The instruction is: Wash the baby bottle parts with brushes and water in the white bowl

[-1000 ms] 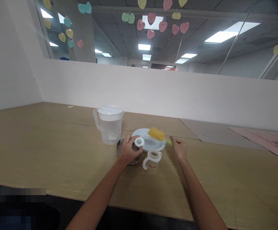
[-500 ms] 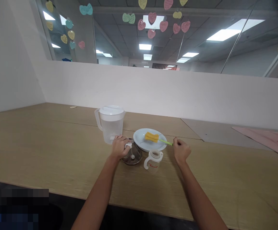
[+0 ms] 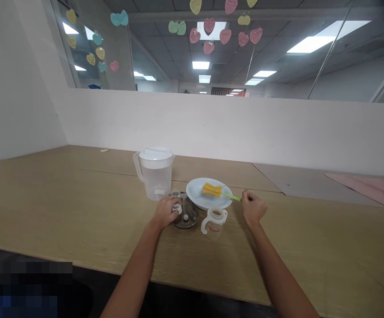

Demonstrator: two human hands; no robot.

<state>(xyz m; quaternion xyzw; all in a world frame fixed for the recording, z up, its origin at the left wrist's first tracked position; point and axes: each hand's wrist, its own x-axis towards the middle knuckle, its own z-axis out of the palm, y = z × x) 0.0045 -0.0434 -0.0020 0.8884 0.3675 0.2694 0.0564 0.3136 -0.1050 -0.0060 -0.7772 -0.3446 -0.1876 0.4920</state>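
My left hand (image 3: 166, 212) is closed around a small white ring-shaped bottle part (image 3: 177, 207) at the left side of a round metal dish (image 3: 193, 217). A clear piece (image 3: 176, 193) shows just past my fingertips. Inside the dish lies a thin clear part with a round white end (image 3: 185, 217). My right hand (image 3: 253, 207) grips the green handle of a sponge brush (image 3: 212, 190), whose yellow head rests over a white plate (image 3: 193, 201). Between my hands stands a clear baby bottle (image 3: 214, 227) with a white handled collar, its mouth uncovered.
A lidded clear pitcher (image 3: 157, 176) with liquid in it stands behind my left hand. On the wooden table (image 3: 79, 207), a pink cloth (image 3: 370, 190) lies at the far right on a grey sheet (image 3: 298, 183). A white wall with windows rises behind.
My left hand has moved down toward the dish's left edge with the white ring, uncovering the clear piece. My right hand keeps its grip on the brush. The view has shifted slightly.
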